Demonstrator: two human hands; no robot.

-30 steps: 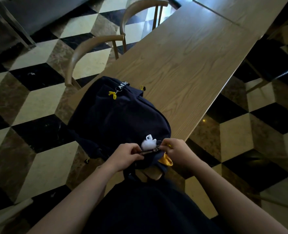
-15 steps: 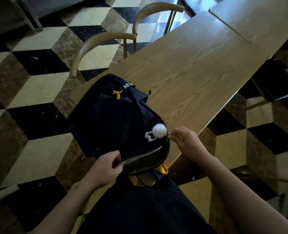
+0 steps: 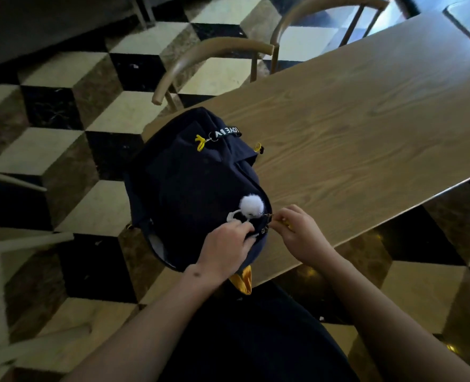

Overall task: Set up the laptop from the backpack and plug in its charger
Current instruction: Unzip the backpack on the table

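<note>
A dark navy backpack (image 3: 195, 186) is lying on the near left corner of a long wooden tabletop (image 3: 352, 128), its top end facing the person and hanging slightly past the tabletop's edge. The laptop and charger are not showing anywhere in the head view; only the closed fabric of the backpack and a pale sliver at its opened left side are visible.

The left hand (image 3: 225, 244) is pressing down on the backpack's near end, fingers curled and closing on the dark fabric beside the zipper line. The right hand (image 3: 297, 230) is sitting just to the right of it, thumb and forefinger pinching a small yellow zipper pull (image 3: 286, 225) at the backpack's right edge, the rest of the fingers folded in. A thin chain is running from that spot to a white fluffy pom-pom charm (image 3: 251, 204), which is resting on top of the backpack just beyond the two hands, with a white loop beside it.

Farther up the backpack, a yellow tassel (image 3: 200, 142) is hanging from a black strap printed with white letters, and a second yellow tag (image 3: 258, 147) is poking out at the right side. A yellow fabric flap (image 3: 243, 281) is drooping below the backpack at the tabletop's edge.

Two curved wooden chairs (image 3: 209, 55) are standing at the far left side of the tabletop on a checkered floor (image 3: 71, 150) of black, cream and brown tiles.
</note>
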